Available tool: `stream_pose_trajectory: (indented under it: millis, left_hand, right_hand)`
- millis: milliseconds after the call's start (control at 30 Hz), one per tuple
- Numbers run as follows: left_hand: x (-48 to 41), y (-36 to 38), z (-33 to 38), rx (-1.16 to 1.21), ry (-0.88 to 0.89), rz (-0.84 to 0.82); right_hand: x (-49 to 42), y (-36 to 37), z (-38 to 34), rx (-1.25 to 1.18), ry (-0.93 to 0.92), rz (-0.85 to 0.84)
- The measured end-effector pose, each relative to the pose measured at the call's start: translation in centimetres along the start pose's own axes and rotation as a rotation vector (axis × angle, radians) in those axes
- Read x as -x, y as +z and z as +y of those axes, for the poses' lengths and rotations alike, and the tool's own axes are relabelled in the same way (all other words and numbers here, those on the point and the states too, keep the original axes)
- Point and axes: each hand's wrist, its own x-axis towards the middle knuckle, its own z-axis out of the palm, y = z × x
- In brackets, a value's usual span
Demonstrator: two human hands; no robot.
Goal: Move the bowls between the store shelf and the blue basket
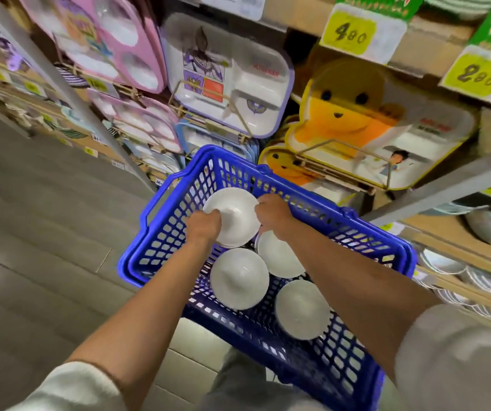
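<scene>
A blue basket (161, 250) stands on the floor in front of the store shelf (457, 247). Inside it lie three white bowls: one in the middle (238, 278), one to its right (280, 259) and one nearest me (302, 310). Both hands hold another white bowl (234, 215) over the basket's far end. My left hand (202, 228) grips its left rim. My right hand (272, 213) grips its right rim. Whether this bowl touches the basket floor is not visible.
Children's divided trays (226, 72) hang on wire racks behind the basket, with a yellow bear-shaped tray (354, 114) to the right. Stacked bowls and plates (457, 271) fill the low shelf at right. Yellow price tags (349, 34) line the shelf edges. Grey tiled floor (45, 232) lies at left.
</scene>
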Motion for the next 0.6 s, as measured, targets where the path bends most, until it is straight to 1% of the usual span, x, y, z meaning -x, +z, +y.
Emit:
stream_pose_trajectory:
  millis: [100, 200, 267, 333, 467, 600]
  left_hand:
    - [1.1, -1.2, 0.7, 0.064, 0.104, 0.005]
    - [3.2, -2.3, 1.7, 0.142, 0.212, -0.051]
    - [4.6, -3.1, 2.5, 0.168, 0.279, -0.096]
    - [6.3, -3.8, 3.2, 0.184, 0.35, -0.14]
    - [9.9, -4.7, 4.8, 0.289, 0.441, -0.267]
    - [14.3, -4.5, 6.7, 0.41, 0.441, -0.452]
  right_hand:
    - [1.5, -1.6, -0.5, -0.086, -0.017, 0.053]
    - [4.3, -3.6, -1.0, -0.183, -0.087, 0.063]
    - [5.9, -5.2, -0.8, -0.181, -0.135, 0.108]
    - [7.9, -6.5, -0.7, -0.246, -0.163, 0.141]
    - [11.2, -9.4, 0.2, -0.413, -0.204, 0.17]
    - [15.5, -12.8, 1.6, -0.495, -0.25, 0.213]
